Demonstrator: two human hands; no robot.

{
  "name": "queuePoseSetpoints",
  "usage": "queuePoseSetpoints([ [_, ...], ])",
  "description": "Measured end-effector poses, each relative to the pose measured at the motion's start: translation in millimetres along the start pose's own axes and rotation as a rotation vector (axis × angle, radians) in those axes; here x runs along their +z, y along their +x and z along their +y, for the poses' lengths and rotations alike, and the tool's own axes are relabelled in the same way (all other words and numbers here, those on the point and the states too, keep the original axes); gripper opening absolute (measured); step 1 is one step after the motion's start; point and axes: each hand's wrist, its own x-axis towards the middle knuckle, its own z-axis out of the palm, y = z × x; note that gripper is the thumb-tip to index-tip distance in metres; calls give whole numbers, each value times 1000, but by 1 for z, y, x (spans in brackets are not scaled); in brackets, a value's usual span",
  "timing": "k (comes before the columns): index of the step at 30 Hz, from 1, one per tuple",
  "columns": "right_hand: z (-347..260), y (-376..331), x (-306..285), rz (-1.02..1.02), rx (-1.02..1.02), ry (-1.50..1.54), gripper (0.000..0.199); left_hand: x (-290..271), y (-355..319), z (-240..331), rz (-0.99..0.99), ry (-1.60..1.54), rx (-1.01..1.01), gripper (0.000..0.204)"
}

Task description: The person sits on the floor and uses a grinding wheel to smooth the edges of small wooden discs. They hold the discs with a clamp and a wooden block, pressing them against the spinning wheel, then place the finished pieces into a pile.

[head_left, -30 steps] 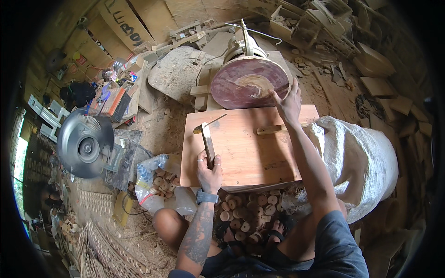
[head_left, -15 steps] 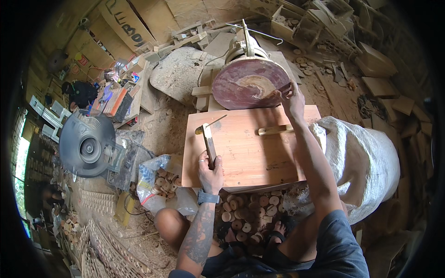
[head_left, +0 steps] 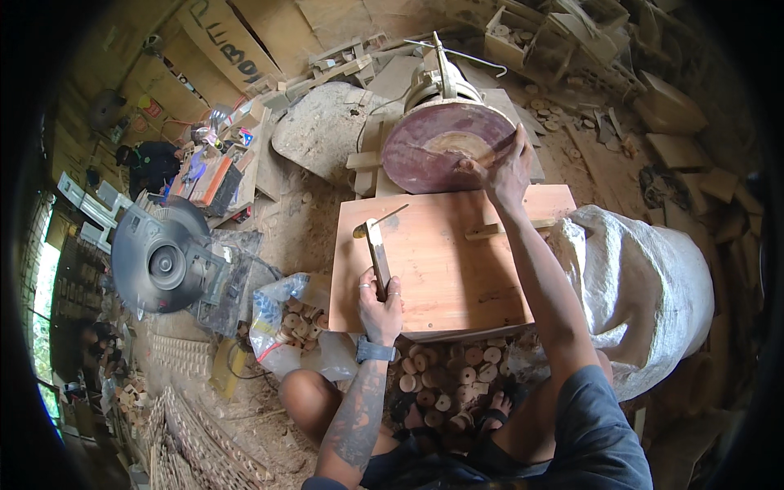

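On wooden board [head_left: 457, 269]: left hand [head_left: 380, 300] clenched round a wooden stick [head_left: 377, 257], lower end hidden in fist. Right hand [head_left: 500, 167] pressed against sanding disc [head_left: 447, 147]; what its fingers pinch cannot be made out.

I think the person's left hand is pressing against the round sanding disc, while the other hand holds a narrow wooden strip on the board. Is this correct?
Not quite: the hands are swapped. In the head view the right hand is at the sanding disc, and the left hand holds the narrow wooden strip on the board.
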Motion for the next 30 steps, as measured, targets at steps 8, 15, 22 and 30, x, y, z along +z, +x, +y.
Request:
queuePoseSetpoints([
  [8,5,-4,3,10,46,71,123,1,-2,3,13,-16,3,32],
  [15,-5,-7,9,70,80,92,122,0,0,5,15,11,16,31],
  [22,-5,-7,7,91,55,92,116,0,-1,6,1,-46,-15,31],
  [30,-25,-33,29,162,-188,32,53,1,0,-1,31,-2,3,33],
])
